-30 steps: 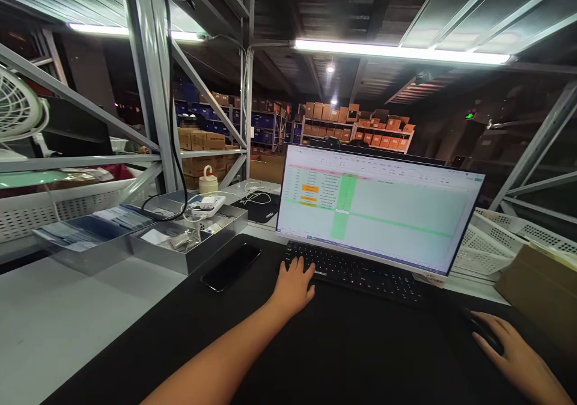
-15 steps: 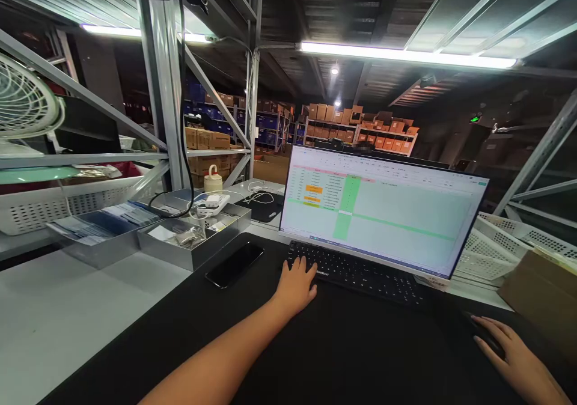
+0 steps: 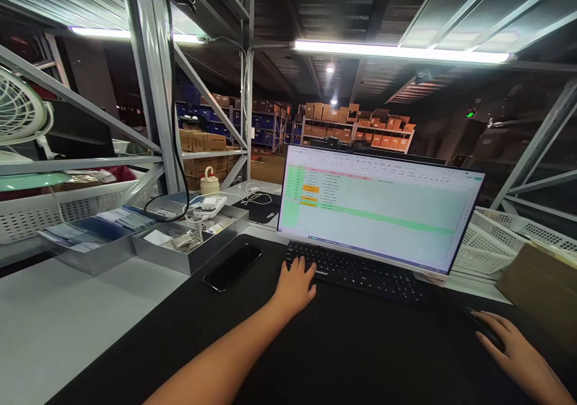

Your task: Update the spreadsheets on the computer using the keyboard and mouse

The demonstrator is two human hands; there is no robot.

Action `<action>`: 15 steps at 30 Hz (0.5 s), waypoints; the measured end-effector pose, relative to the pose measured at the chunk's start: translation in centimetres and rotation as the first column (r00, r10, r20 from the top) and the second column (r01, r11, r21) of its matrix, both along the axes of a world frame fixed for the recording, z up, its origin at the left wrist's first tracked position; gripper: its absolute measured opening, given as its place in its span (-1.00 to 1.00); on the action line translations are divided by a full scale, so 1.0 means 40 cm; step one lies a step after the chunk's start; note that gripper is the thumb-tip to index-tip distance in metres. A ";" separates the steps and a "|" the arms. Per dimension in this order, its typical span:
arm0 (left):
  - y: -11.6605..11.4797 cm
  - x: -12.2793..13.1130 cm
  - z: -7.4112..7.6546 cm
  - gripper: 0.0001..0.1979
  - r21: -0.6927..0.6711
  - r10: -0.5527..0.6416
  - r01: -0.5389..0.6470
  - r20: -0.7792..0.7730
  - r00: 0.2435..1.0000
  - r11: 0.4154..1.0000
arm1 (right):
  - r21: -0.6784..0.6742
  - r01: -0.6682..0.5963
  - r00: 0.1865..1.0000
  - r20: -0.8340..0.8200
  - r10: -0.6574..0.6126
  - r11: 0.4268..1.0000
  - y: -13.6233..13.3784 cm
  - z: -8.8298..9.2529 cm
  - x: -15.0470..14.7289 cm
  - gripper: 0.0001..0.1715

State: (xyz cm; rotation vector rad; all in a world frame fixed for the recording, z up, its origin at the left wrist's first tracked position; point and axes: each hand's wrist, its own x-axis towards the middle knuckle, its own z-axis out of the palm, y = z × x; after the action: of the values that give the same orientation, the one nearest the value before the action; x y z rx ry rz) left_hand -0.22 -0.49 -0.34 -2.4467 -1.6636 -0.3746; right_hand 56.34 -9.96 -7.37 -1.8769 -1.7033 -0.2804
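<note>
I'm seeing a dim room, glaring tube light [image 3: 401, 51] upper centre, bright monitor [image 3: 378, 207] glow mid-frame, edges bowed, lower corners murky

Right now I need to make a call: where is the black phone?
In the head view, the black phone lies on the black mat, left of the keyboard and left hand, beside the metal tray.

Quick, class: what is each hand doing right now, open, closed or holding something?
Left hand: open, fingertips on the keyboard, holding nothing.
Right hand: open, draped over a dark mouse.
</note>
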 end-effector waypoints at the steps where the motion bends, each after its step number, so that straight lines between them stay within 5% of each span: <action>1: 0.000 0.000 0.000 -0.39 0.000 0.000 0.000 0.000 1.000 1.000 | -0.003 -0.002 1.000 -0.001 0.002 1.000 0.000 0.000 0.000 -0.35; 15: -0.002 0.003 -0.001 -0.40 0.002 0.025 -0.025 0.051 0.998 1.000 | -0.010 0.016 0.999 0.027 -0.016 1.000 -0.018 0.045 -0.047 -0.37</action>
State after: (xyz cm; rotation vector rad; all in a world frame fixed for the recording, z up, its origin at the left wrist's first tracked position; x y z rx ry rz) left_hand -0.09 -0.55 -0.39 -2.4323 -1.7107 -0.4387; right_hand 54.45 -10.67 -5.59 -1.9027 -1.7115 -0.3058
